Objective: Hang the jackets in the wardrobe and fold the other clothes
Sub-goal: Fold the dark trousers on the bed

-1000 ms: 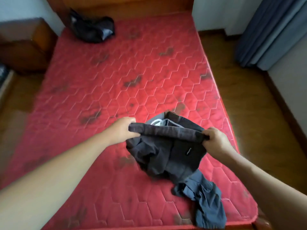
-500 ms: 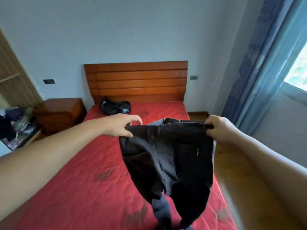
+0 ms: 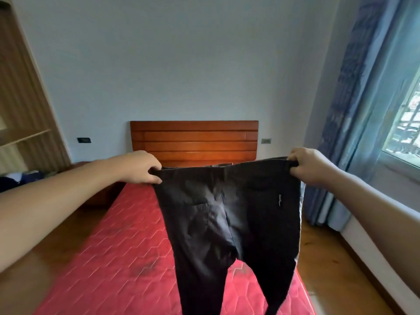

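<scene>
Red mattress (image 3: pixel 113 258), black trousers (image 3: pixel 227 212) hanging below left grip (image 3: pixel 141 167) and right grip (image 3: pixel 309 165), both clenching waistband (image 3: pixel 225 169)

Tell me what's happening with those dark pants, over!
Both hands busy: left hand and right hand grip the dark pants at the waist. Held up unfolded, legs hanging down, red mattress beneath. Nothing seen in the way.

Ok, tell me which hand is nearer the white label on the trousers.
Right. The right hand grips the waistband just above the label; the left hand grips the opposite waistband corner, across the trousers.
</scene>
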`<state>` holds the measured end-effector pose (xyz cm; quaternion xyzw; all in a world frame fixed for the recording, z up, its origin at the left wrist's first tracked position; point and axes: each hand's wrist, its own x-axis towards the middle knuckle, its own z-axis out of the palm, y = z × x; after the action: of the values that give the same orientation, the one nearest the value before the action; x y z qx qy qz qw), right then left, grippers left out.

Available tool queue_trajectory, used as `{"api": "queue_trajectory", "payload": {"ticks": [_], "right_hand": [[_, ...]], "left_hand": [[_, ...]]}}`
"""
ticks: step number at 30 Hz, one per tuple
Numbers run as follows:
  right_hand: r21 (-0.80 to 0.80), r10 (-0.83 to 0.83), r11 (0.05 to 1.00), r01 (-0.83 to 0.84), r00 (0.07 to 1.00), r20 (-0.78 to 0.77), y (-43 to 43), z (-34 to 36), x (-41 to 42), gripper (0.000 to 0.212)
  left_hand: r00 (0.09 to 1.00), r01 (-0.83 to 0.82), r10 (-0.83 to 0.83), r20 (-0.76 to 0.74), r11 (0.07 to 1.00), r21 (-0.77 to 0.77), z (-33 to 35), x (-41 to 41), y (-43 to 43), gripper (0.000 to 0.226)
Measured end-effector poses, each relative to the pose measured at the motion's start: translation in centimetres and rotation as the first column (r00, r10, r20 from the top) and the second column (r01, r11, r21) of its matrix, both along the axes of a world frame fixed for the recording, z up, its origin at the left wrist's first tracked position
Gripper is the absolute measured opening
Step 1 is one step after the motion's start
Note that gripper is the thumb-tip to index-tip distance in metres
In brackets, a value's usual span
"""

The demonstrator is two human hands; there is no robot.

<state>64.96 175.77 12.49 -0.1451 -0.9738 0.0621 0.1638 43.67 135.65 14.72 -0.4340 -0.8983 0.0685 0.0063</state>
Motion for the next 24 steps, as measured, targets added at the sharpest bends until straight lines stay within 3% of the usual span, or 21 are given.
{"api": "queue_trajectory", "payload": {"ticks": [5, 9, 11, 13, 16, 21, 24], "right_hand": [[0.001, -0.023, 1.000, 0.023, 1.000, 0.011, 0.2, -0.3, -0.4, 0.008], [-0.087, -0.068, 0.994, 0.063, 0.996, -0.055, -1.0, 0.3, -1.0, 0.007], [-0.274, -0.096, 0.960, 0.062, 0.989, -0.114, -1.9, 0.9, -1.2, 0.018], [-0.520, -0.090, 0.854, -0.012, 0.981, -0.171, -3.6, 1.9, -1.3, 0.027], [-0.710, 0.006, 0.696, -0.105, 0.990, -0.142, -6.9, 3.0, -1.7, 0.019], [-0.725, 0.050, 0.672, -0.151, 0.986, -0.159, -12.2, 2.7, -3.2, 0.018], [-0.814, 0.035, 0.550, -0.186, 0.979, -0.201, -14.2, 2.1, -4.2, 0.031]], "left_hand": [[0.996, -0.072, 0.054, 0.076, 0.962, 0.263, -0.4, -0.5, -1.6, 0.023], [0.981, -0.169, 0.096, 0.166, 0.838, 0.519, 0.0, -0.7, -2.1, 0.022], [0.981, -0.187, 0.109, 0.163, 0.776, 0.602, 0.4, -1.0, -2.1, 0.022], [0.985, -0.172, 0.141, 0.100, 0.739, 0.651, 0.8, -1.1, -1.9, 0.018], [0.976, -0.211, 0.179, 0.126, 0.626, 0.751, 0.9, -1.3, -0.8, 0.010], [0.870, -0.423, -0.051, 0.491, 0.434, 0.795, 0.0, 1.6, 3.6, 0.010], [0.778, -0.480, -0.220, 0.589, 0.398, 0.782, -0.6, 4.0, 5.6, 0.013]]}}
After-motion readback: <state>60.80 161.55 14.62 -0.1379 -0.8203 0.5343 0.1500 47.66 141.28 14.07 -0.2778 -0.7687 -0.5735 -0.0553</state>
